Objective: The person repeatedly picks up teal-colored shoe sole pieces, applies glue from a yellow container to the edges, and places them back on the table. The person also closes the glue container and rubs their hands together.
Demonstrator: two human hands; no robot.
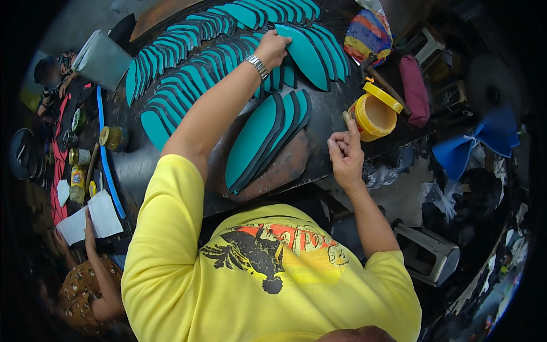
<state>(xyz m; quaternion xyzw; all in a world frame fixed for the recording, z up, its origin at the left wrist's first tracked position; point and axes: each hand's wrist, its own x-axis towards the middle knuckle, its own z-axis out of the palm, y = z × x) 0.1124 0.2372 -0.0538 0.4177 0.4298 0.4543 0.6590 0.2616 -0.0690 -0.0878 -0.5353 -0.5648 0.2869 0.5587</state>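
Left hand presses, fingers closed, on a teal shoe sole in the fanned rows beyond the yellow glue tub; right hand pinches a brush handle just beside that tub. Risk, by judgement: the overlapped soles could slide and smear adhesive. A striped yellow-blue-red bag lies behind the tub.

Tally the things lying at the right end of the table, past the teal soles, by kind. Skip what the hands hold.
yellow pot: 1
yellow lid, leaning on the pot's rim: 1
wooden-handled tool: 1
maroon pouch: 1
striped bag: 1
Total: 5
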